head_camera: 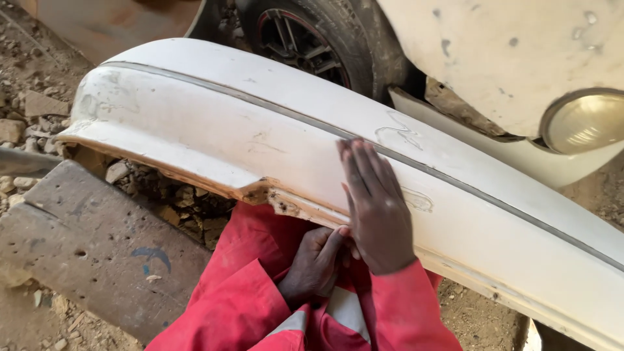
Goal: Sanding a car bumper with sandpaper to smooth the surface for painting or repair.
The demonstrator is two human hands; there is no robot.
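Here, at far left, loose grey stones (26,123) over dusty ground, and one flat, worn plank (97,240) with a blue paint smear. Across the middle, one long white car bumper (214,123), smooth and curved, scuffed, with a thin grey trim line along its length and a chipped, rust-brown lower edge. Behind it, one black tyre (305,39) on a dark spoked wheel. Below the bumper, two red sleeves. Left hand (315,263) curled under the lower edge, fingers bent, what they grip hidden. Right hand (376,208) open flat, fingers together, palm pressed on the bumper's face. At far right, one round headlamp (585,120) in a pale, pitted car body (513,52).
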